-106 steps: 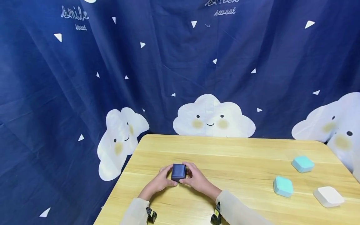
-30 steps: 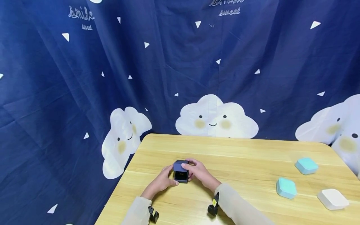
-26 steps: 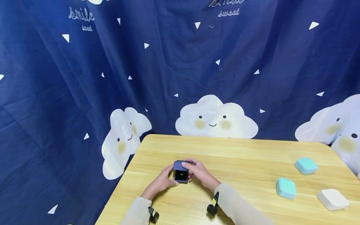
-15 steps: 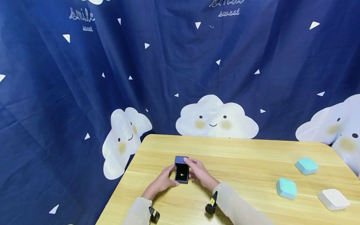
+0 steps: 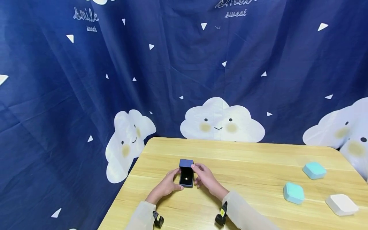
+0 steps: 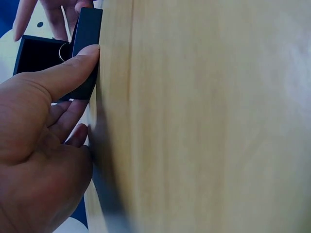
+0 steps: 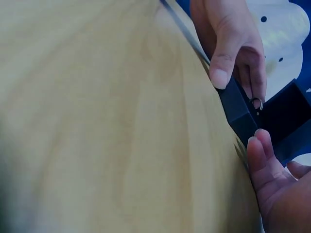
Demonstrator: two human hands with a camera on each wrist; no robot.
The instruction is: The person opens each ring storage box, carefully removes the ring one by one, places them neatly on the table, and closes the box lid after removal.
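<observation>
A small dark blue ring box (image 5: 186, 163) stands with its lid raised on the wooden table. A gold ring (image 5: 186, 179) is upright in the black lining, and its loop also shows as a thin ring (image 7: 261, 103) in the right wrist view. My left hand (image 5: 165, 187) grips the base from the left, thumb along the front and fingers round the far side. On the right, my right hand (image 5: 209, 180) has its thumb tip at the lid's right edge, the other fingers loosely bent beside the base (image 7: 237, 109).
Two turquoise blocks (image 5: 294, 193) (image 5: 314, 170) and a white block (image 5: 342, 204) lie at the table's right. Behind the table (image 5: 244, 159) hangs a dark blue curtain (image 5: 172, 64) with white clouds. A small black camera is strapped to each wrist.
The box, closed at first, has had its lid swung up and back by the right hand, exposing the ring. The right thumb has since slid right to the lid's edge; the left hand stays put.
</observation>
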